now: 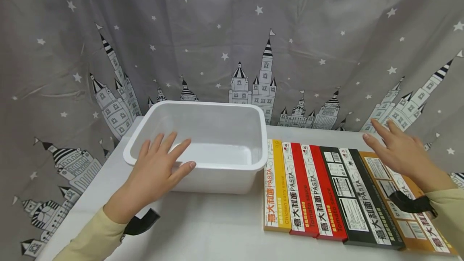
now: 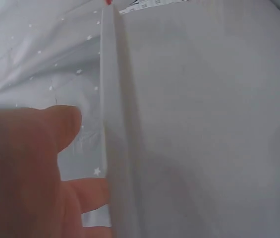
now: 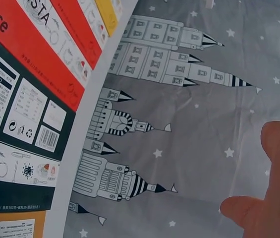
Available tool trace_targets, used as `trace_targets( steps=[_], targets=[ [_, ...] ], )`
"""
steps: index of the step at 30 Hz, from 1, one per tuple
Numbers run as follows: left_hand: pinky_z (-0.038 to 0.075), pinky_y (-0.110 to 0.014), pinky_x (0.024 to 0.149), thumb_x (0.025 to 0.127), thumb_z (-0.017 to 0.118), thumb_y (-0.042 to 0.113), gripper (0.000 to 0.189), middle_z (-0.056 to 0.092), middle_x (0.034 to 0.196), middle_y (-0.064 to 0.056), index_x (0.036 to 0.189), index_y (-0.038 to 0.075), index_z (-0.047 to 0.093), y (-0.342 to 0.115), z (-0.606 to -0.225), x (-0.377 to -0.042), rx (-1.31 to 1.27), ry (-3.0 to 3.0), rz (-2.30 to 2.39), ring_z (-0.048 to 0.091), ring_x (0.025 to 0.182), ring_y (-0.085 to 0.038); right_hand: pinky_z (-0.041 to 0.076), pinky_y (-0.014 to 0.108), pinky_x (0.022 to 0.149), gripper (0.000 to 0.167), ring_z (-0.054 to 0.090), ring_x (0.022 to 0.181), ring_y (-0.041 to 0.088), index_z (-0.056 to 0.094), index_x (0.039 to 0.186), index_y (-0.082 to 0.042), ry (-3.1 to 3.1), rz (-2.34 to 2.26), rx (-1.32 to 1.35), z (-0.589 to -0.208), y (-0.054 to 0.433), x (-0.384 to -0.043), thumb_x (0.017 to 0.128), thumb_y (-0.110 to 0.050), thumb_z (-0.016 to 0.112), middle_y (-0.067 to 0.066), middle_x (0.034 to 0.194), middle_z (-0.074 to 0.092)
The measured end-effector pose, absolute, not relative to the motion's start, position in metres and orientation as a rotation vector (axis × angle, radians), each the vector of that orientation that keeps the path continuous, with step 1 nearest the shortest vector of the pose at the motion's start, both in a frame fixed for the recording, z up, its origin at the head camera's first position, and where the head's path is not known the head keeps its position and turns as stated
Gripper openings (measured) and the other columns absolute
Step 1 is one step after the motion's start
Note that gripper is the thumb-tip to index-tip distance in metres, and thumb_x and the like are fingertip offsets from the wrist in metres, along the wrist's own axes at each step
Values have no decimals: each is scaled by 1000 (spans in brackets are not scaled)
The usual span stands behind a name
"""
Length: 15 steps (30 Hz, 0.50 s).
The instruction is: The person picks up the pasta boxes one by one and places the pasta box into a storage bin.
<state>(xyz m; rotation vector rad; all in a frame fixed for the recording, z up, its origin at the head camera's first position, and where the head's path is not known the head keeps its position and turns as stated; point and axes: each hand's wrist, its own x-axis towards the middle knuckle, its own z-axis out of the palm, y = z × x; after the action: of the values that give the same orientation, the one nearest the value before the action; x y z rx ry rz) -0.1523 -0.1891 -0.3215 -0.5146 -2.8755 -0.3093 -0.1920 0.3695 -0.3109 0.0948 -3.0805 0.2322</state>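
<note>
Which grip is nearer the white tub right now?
Left. The left grip is at the near-left rim of the white tub; the right grip is raised well to the tub's right, on the orange pasta box's side.

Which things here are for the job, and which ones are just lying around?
Probably for the job, being nearest the hovering left grip and right grip:
- white tub
- pasta boxes: yellow, two red, black, brown

Probably just there:
- castle curtain
- white table
- black wrist straps
</note>
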Motion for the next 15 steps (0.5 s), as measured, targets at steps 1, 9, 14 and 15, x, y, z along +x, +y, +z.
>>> trace_targets(
  steps=[1,9,14,15],
  targets=[
    [21,-75,112,100,58,47,60,42,156,-29,149,14,52,-189,-324,-151,-508,-2870,-311,33,143,-60,16,86,99,72,24,130,76,11,162,-6,-3075,238,86,-311,370,-191,108,-51,26,48,155,14],
    [20,-75,112,97,62,45,57,53,145,-27,143,11,58,-190,-343,-148,-444,-2798,-317,37,141,-58,17,86,99,74,24,129,77,10,162,-5,-3051,261,10,-316,377,-186,108,-53,23,48,155,14],
    [20,-75,112,96,63,44,54,59,138,-23,138,11,61,-191,-351,-146,-413,-2743,-320,41,137,-57,18,86,98,74,25,128,77,11,161,-3,-3041,279,-7,-320,382,-184,108,-52,23,48,154,15],
    [20,-74,112,96,64,44,53,61,136,-23,138,11,61,-191,-352,-146,-412,-2729,-321,42,136,-56,18,86,98,74,25,128,77,11,161,-3,-3038,281,-8,-321,383,-184,108,-52,24,48,154,15]
  ],
)
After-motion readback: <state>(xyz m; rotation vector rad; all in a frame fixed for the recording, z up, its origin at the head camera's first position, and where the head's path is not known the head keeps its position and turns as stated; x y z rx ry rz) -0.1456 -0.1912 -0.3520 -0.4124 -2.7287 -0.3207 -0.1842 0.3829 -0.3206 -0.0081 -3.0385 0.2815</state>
